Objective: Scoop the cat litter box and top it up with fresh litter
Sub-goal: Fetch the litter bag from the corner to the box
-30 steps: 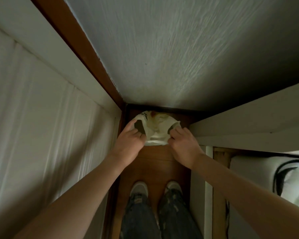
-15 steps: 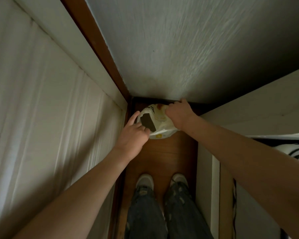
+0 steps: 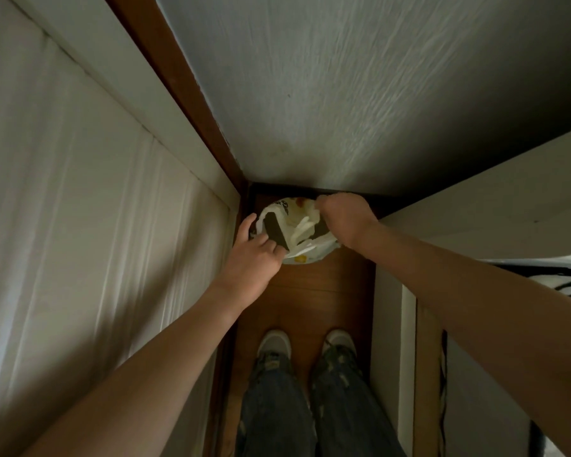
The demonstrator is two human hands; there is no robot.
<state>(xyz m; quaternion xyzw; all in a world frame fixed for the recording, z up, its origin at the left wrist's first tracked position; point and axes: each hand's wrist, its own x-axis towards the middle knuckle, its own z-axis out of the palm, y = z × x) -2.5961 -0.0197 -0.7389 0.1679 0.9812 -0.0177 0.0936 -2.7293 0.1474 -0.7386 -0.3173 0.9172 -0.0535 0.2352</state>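
White plastic bag (image 3: 302,239) gapes open in floor corner.

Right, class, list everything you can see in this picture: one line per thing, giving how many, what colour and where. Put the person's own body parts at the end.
Plastic bag: one, white with dark and yellow print, on the floor in the far corner, mouth held open.
Floor: one narrow strip, reddish-brown wood, running from the feet to the corner.
Textured wall: one, pale grey-white, ahead.
Panelled surface: one, off-white, on the left.
Wooden trim: one strip, brown, between the panelled surface and the textured wall.
Shoes: two, pale, at the bottom centre.
Jeans: one pair, dark blue, above the shoes.
Left hand: one, gripping the bag's near-left edge.
Right hand: one, gripping the bag's far-right edge.
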